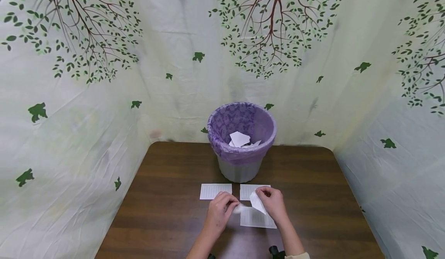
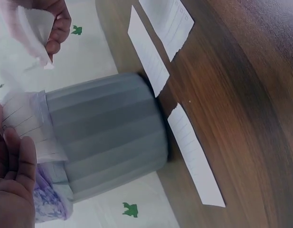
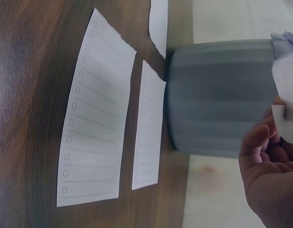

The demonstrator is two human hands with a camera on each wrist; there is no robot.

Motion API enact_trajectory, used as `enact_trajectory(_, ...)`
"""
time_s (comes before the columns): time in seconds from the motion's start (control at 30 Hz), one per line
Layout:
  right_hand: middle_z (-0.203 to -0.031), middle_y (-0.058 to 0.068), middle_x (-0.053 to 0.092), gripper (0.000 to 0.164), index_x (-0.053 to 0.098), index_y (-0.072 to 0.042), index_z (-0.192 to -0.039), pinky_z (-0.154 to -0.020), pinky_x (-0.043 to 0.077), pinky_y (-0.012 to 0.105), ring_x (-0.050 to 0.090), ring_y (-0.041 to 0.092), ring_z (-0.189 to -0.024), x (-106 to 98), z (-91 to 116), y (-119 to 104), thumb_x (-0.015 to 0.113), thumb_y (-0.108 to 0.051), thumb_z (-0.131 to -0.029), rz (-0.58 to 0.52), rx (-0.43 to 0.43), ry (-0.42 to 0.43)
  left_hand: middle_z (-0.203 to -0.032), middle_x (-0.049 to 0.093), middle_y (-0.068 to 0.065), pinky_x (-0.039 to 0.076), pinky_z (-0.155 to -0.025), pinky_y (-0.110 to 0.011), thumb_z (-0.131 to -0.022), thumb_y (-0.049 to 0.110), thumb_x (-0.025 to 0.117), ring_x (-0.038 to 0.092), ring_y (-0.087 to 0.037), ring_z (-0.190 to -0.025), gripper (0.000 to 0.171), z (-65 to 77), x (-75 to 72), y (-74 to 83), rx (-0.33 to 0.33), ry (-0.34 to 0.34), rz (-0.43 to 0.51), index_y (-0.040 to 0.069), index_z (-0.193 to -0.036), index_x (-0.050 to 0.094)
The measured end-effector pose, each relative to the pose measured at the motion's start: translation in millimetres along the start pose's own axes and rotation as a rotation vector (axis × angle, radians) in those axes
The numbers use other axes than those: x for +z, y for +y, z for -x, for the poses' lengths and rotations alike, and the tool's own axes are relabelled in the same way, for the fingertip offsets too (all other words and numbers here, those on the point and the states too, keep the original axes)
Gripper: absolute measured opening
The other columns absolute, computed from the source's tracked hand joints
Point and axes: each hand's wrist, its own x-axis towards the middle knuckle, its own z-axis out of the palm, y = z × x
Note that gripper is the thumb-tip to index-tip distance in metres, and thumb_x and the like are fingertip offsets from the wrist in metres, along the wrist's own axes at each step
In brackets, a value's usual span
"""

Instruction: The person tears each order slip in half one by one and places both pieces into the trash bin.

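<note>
Between its thumb and fingers my left hand (image 1: 219, 211) pinches a piece of lined paper (image 2: 23, 116), partly blurred. To the right, my right hand (image 1: 273, 203) pinches another white paper piece (image 1: 257, 203) with an uneven edge. The hands are apart, above the table in front of the bin. Below them lie three lined paper pieces: one at the back left (image 1: 213, 191), one at the back right (image 1: 245, 190), and a front one (image 1: 256, 219) with printed checkboxes. In the right wrist view, the front piece (image 3: 94, 123) shows a ragged edge.
A grey bin (image 1: 240, 171) stands on the brown wooden table (image 1: 167, 197) behind the papers. Its purple patterned liner (image 1: 240, 114) folds over the rim, and white paper scraps (image 1: 240, 139) lie inside. A curtain (image 1: 174, 108) with printed trees and leaves surrounds the table.
</note>
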Motion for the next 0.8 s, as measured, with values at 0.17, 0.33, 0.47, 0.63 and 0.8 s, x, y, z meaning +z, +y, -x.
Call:
enact_trajectory(0.17,-0.088,0.006,0.076,0.014,0.081,-0.002,-0.097,-0.066,0.046,0.021,0.058,0.01,-0.076,-6.6,-0.4,3.2,0.073,-0.013,-0.097,0.026,0.022,0.021,-0.083,0.073,0.002,0.054,-0.077,-0.016,-0.079,-0.003,0.087,0.067,-0.013,-0.081,0.019,0.5,-1.6,-4.1,-0.009,0.034,0.007,0.01,-0.086,0.074)
enact_trajectory(0.33,-0.084,0.003,0.074,0.013,0.081,-0.005,-0.096,-0.066,0.047,0.021,0.058,0.011,-0.076,-8.9,0.6,0.3,0.074,-0.015,-0.095,0.044,0.018,0.012,-0.085,0.073,0.0,0.055,-0.075,-0.012,-0.08,-0.006,0.087,0.067,-0.013,-0.079,0.019,-1.6,-5.4,-6.1,-0.046,0.036,0.024,0.008,-0.087,0.075)
enact_trajectory(0.47,-0.081,0.001,0.072,0.01,0.081,-0.008,-0.091,-0.067,0.047,0.021,0.058,0.011,-0.075,-9.6,1.7,-8.0,0.075,-0.015,-0.094,0.059,-0.011,0.023,-0.084,0.073,-0.002,0.055,-0.074,-0.012,-0.083,-0.005,0.085,0.067,-0.013,-0.078,0.016,-7.2,-8.0,-9.1,-0.049,0.039,0.03,0.007,-0.088,0.075)
enact_trajectory(0.63,-0.081,0.002,0.072,0.007,0.08,-0.008,-0.089,-0.066,0.047,0.02,0.057,0.011,-0.074,-13.3,3.1,-25.8,0.076,-0.013,-0.093,0.059,-0.065,0.035,-0.083,0.072,-0.001,0.059,-0.073,-0.021,-0.075,-0.013,0.085,0.066,-0.013,-0.075,0.027,-21.3,-11.8,-9.3,-0.013,0.075,0.019,0.008,-0.087,0.074)
enact_trajectory(0.8,-0.082,0.004,0.074,0.006,0.08,-0.007,-0.09,-0.066,0.047,0.02,0.057,0.009,-0.073,-19.3,5.2,-47.4,0.077,-0.011,-0.094,0.043,-0.12,0.044,-0.084,0.072,-0.002,0.057,-0.072,-0.018,-0.081,-0.009,0.083,0.065,-0.014,-0.078,0.02,-39.7,-19.1,-7.3,-0.018,0.081,0.041,0.007,-0.088,0.074)
